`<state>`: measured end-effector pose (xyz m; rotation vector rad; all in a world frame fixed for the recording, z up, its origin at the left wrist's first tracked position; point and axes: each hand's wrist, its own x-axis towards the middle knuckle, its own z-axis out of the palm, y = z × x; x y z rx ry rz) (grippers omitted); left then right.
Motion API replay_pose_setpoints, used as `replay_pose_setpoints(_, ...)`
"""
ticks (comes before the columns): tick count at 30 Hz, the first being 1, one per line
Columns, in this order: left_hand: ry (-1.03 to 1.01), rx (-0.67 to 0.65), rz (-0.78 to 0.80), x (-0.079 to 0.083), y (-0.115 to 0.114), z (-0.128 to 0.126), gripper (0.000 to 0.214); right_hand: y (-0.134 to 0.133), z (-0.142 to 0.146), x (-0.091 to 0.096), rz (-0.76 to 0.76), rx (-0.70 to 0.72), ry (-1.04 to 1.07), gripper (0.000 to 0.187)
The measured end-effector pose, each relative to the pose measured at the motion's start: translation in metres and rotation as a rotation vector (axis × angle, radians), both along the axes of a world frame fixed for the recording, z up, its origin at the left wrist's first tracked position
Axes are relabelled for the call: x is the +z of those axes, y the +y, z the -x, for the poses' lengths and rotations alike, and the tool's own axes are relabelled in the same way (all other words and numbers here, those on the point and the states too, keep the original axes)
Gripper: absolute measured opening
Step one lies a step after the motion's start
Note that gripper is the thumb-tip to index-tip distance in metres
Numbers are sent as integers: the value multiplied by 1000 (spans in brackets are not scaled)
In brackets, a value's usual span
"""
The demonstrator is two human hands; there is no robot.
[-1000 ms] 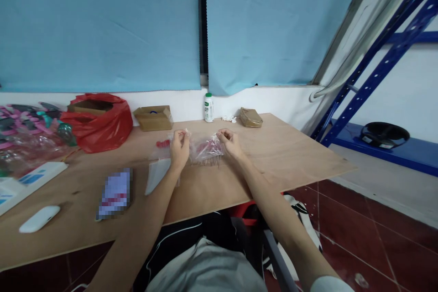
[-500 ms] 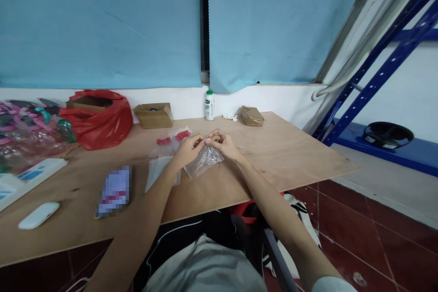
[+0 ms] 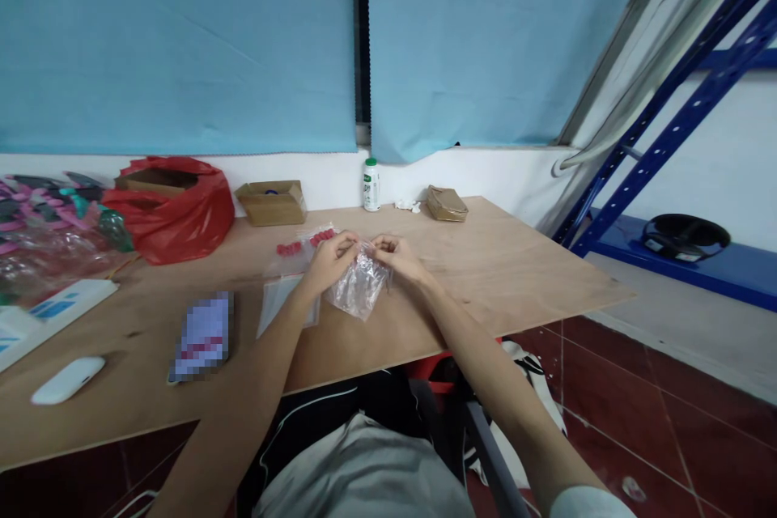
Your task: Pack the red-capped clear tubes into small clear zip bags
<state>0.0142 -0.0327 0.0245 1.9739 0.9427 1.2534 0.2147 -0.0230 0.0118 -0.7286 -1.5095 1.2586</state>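
A crinkled clear plastic bag (image 3: pixel 359 285) hangs from my fingers over the middle of the table. My left hand (image 3: pixel 331 261) pinches its top edge on the left side, and my right hand (image 3: pixel 397 256) grips the same edge on the right, close by. Whether anything is inside the bag I cannot make out. Beyond my left hand lie clear bags with small red pieces (image 3: pixel 289 249) in them. Flat clear zip bags (image 3: pixel 276 303) lie on the table beside my left forearm, partly covered by it.
On the wooden table (image 3: pixel 510 267), a phone (image 3: pixel 203 336) and a white mouse (image 3: pixel 68 380) lie left, near a power strip (image 3: pixel 66 307). Behind stand a red plastic bag (image 3: pixel 176 218), an open cardboard box (image 3: pixel 273 204), a white bottle (image 3: pixel 371 186) and a brown package (image 3: pixel 447 204).
The bag's top edge has spread wider between my fingers, and its body now hangs lower and more upright. My hands have shifted slightly apart.
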Motion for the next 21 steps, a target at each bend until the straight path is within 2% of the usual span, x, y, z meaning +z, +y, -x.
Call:
replay_pose_setpoints(6, -44, 17, -15, -8, 4, -2, 30, -3, 1, 0, 29, 9, -16, 42)
replay_pose_setpoints(11, 12, 36, -57, -17, 6, -4, 31, -2, 0, -2, 25, 23, -10, 41)
replay_pose_setpoints(21, 69, 30, -68, -22, 8, 0, 32, 1, -3, -7, -9, 24, -118, 39)
